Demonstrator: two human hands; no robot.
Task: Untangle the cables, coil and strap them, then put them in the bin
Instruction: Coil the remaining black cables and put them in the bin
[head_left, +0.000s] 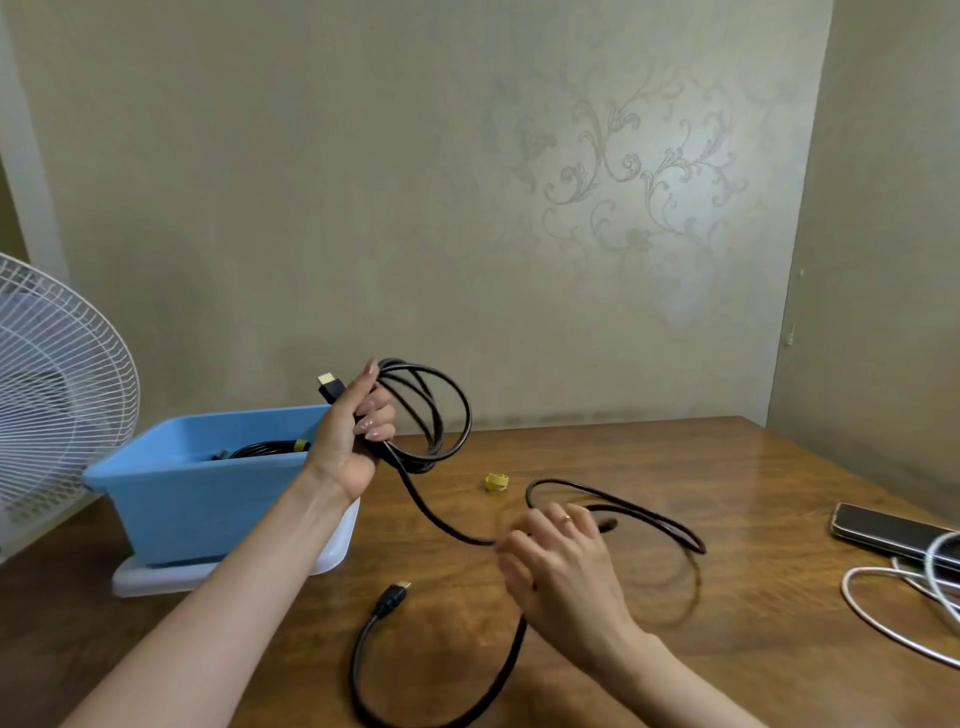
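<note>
My left hand (358, 431) is raised above the table, shut on several loops of a black cable (441, 415); its gold-tipped plug sticks out above my fist. The rest of that cable runs down past my right hand (558, 561), loops over the table to the right and ends in a second plug (394, 597) near the front. My right hand is blurred, fingers curled around the cable where it sags; the grip is unclear. A yellow strap (496, 482) lies on the table behind it. The blue bin (171, 499) at left holds a coiled black cable with a yellow band (270, 448).
The bin stands on a white lid (340, 551) on the wooden table (727, 467). A white fan (47, 389) is at the far left. A phone (888, 530) and a white cable (893, 608) lie at the right edge. Walls close off the back and right.
</note>
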